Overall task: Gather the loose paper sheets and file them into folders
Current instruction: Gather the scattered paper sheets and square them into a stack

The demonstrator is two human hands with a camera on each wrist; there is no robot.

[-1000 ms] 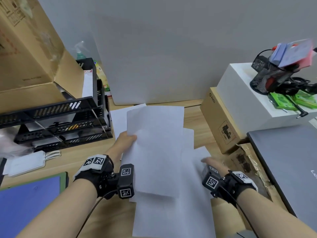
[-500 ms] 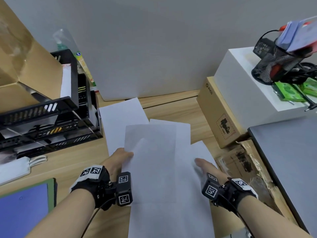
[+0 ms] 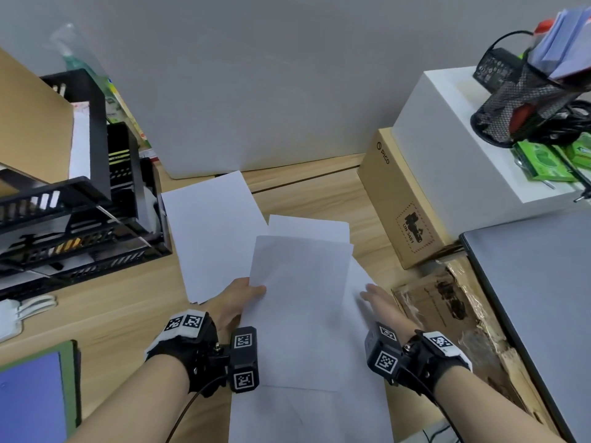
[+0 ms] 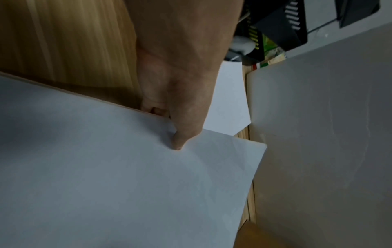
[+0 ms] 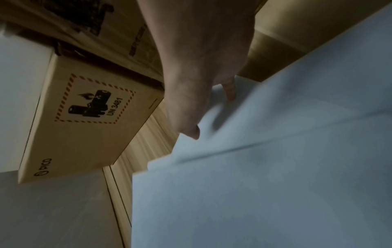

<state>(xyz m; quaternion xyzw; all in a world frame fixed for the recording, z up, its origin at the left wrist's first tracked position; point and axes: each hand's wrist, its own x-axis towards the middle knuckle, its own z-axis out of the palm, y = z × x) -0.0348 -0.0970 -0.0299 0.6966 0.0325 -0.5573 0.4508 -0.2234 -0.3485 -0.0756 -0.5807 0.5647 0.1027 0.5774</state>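
Observation:
Several white paper sheets overlap on the wooden desk [image 3: 128,302]. My left hand [image 3: 243,295] pinches the left edge of the top sheet [image 3: 297,314], thumb on top and fingers beneath; the left wrist view shows this left hand [image 4: 178,134] on the top sheet [image 4: 127,184]. Over at the stack's right edge, my right hand [image 3: 374,295] lies flat on a lower sheet [image 3: 358,276], fingers straight; in the right wrist view the fingertips of the right hand [image 5: 201,109] touch the paper [image 5: 275,167]. One sheet [image 3: 211,238] lies apart at the far left. A blue folder [image 3: 32,394] sits at the near left.
A black tray rack [image 3: 80,219] and a cardboard box [image 3: 32,123] stand at the left. On the right are a brown PICO box [image 3: 403,203], a white box [image 3: 463,139] with a mesh pen holder [image 3: 527,100], crumpled brown packaging [image 3: 447,308] and a grey laptop [image 3: 537,298].
My left hand has lowered the top sheet and drawn it nearer, down onto the other sheets. The right hand has stayed at the stack's right edge.

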